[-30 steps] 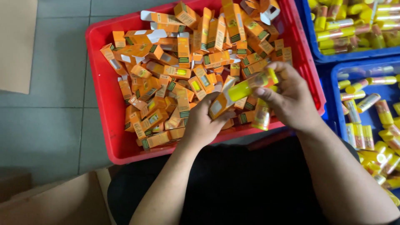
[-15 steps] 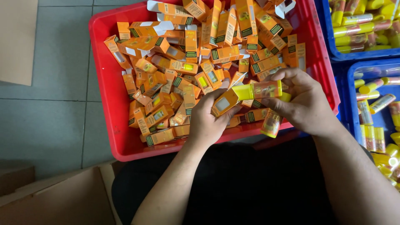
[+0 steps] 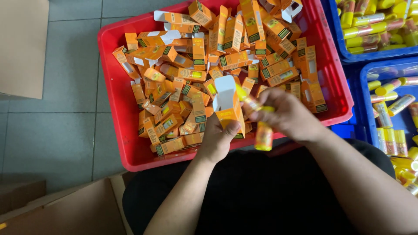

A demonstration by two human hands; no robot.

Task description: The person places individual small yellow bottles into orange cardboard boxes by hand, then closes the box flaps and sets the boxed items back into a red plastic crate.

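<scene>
Orange carton (image 3: 227, 106): a small box with its white top flap open, held upright over the near edge of the red crate; just beside the right hand
Left hand (image 3: 219, 138): closed round the lower part of the orange carton, thumb on its front face; forearm comes up from the bottom of the view
Right hand (image 3: 287, 114): closed on a yellow tube (image 3: 249, 101) whose end points at the carton's open mouth; the tube is blurred, so whether it has entered the mouth I cannot tell; a second yellow tube (image 3: 264, 135) hangs down from under the same hand, also gripped
Lap (image 3: 261, 196): dark clothing fills the near middle of the view, below both hands
Cardboard box (image 3: 65, 209): brown, at the near left corner, beside the lap
Red crate (image 3: 114, 113): on the floor, just beyond the hands; filled with a loose heap of orange cartons (image 3: 226, 52) lying at all angles, a few with white flaps open
Blue crates (image 3: 363, 104): to the right of the red crate, one nearer and one farther; both hold yellow tubes (image 3: 387, 130) lying loose
Floor (image 3: 52, 126): grey tiles, to the left of the red crate
Flat cardboard (image 3: 21, 43): brown sheet at the far left, lying on the floor, well apart from the hands
</scene>
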